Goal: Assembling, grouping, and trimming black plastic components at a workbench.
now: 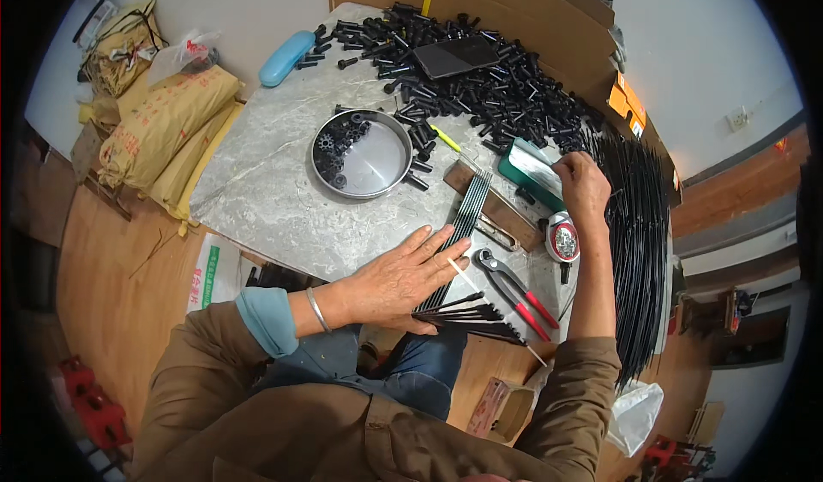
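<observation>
My left hand (403,278) lies flat with fingers spread across a row of thin black rods (471,206), pressing on them at the table's near edge. The rods' far ends rest on a brown block (506,216). Over the edge below that hand, more black strips (467,312) fan out. My right hand (585,186) is closed, fingertips pinched at the right end of a green tray (520,169) holding something white and shiny. Whatever the pinch holds is too small to make out. Red-handled pliers (514,289) and a round red-and-silver container (562,240) are nearby.
Behind the tray spreads a large heap of black bolt-like parts (523,87) with a dark phone (456,57) on top. A round metal dish (374,161) stands left of centre, beyond it a blue case (287,57). Long black rods (639,250) hang along the right edge. Cardboard (480,2) walls the back.
</observation>
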The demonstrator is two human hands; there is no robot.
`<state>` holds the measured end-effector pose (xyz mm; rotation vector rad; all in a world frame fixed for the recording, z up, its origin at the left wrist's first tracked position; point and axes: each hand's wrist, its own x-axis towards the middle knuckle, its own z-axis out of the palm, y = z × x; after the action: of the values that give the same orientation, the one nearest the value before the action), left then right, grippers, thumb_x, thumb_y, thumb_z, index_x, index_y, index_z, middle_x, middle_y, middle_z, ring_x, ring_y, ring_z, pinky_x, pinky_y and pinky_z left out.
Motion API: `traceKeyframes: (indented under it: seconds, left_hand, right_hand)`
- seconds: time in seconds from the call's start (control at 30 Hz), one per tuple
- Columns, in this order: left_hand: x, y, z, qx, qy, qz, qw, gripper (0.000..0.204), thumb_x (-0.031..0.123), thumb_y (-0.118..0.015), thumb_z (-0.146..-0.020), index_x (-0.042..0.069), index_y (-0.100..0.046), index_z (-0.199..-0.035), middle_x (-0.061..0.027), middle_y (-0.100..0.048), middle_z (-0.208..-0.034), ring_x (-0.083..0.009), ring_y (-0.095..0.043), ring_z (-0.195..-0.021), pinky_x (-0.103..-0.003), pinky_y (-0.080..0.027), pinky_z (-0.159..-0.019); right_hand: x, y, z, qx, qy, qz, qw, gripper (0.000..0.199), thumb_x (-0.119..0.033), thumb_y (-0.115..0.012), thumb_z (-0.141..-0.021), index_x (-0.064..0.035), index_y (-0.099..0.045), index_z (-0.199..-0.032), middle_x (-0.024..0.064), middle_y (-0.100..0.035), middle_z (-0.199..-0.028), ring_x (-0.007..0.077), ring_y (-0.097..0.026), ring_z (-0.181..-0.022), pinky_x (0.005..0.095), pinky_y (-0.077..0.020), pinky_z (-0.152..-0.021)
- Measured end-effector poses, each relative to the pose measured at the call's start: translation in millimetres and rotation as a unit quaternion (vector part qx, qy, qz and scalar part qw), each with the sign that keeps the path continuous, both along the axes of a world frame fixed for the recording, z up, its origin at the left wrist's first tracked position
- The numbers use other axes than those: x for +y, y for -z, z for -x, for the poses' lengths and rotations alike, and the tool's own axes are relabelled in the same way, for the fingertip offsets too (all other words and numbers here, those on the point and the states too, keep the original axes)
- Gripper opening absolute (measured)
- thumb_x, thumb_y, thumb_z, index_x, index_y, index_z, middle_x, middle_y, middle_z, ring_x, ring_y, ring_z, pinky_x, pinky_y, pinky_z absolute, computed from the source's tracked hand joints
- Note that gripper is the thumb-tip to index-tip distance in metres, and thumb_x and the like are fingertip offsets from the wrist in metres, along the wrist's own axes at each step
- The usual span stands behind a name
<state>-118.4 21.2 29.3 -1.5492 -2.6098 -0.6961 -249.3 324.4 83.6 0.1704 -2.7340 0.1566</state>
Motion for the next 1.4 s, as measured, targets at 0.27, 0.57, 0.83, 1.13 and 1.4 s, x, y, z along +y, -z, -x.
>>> traceKeyframes:
  seconds: [0.27,0.57,0.83,1.13,1.4]
  left_hand:
    - [4,-1,4,0.023,0.003,0.046,0.999,0.096,0.050,-0.073,-0.070,-0.005,-0.034,-0.138,-0.0213,-0.023,-0.150,-0.0409,-0.018,-0.140,-0.050,-0.019,-0.114]
    - [5,-1,3,-0.017,0.008,0.032,0.999,0.093,0.055,-0.065,-0.075,-0.004,-0.032,-0.140,-0.0215,-0.021,-0.151,-0.0421,-0.017,-0.140,-0.050,-0.019,-0.113]
    - [10,-7,4,-0.017,0.008,0.027,0.999,0.093,0.060,-0.061,-0.077,-0.003,-0.033,-0.139,-0.0230,-0.024,-0.149,-0.0436,-0.021,-0.138,-0.052,-0.020,-0.112]
    - [13,-8,2,-0.009,-0.004,0.016,1.000,0.094,0.051,-0.075,-0.068,-0.003,-0.039,-0.135,-0.0212,-0.028,-0.148,-0.0415,-0.026,-0.137,-0.049,-0.025,-0.111]
    - [11,-7,4,-0.017,0.010,0.024,1.000,0.095,0.061,-0.062,-0.075,-0.004,-0.033,-0.139,-0.0241,-0.025,-0.149,-0.0445,-0.021,-0.138,-0.051,-0.021,-0.112]
  right_hand:
    - [-47,20,-53,-0.036,-0.186,0.105,0.976,0.014,-0.004,-0.060,-0.081,-0.0059,-0.065,-0.094,0.0124,-0.062,-0.085,0.0316,-0.062,-0.076,0.0386,-0.0485,-0.067]
    - [-38,22,-60,-0.079,-0.157,0.143,0.974,0.015,-0.003,-0.058,-0.078,-0.0057,-0.066,-0.091,0.0110,-0.061,-0.082,0.0288,-0.062,-0.071,0.0365,-0.0481,-0.065]
    - [-34,22,-55,-0.076,-0.153,0.136,0.976,0.016,-0.006,-0.058,-0.078,-0.0069,-0.068,-0.090,0.0103,-0.063,-0.083,0.0287,-0.063,-0.074,0.0368,-0.0495,-0.067]
    - [-33,29,-31,0.003,-0.214,0.072,0.974,0.007,-0.007,-0.062,-0.075,-0.0067,-0.066,-0.081,0.0082,-0.061,-0.080,0.0276,-0.060,-0.080,0.0386,-0.0472,-0.071]
    - [-49,32,-16,0.031,-0.263,-0.021,0.964,0.007,-0.006,-0.061,-0.074,-0.0077,-0.064,-0.080,0.0068,-0.059,-0.076,0.0259,-0.058,-0.080,0.0383,-0.0432,-0.072]
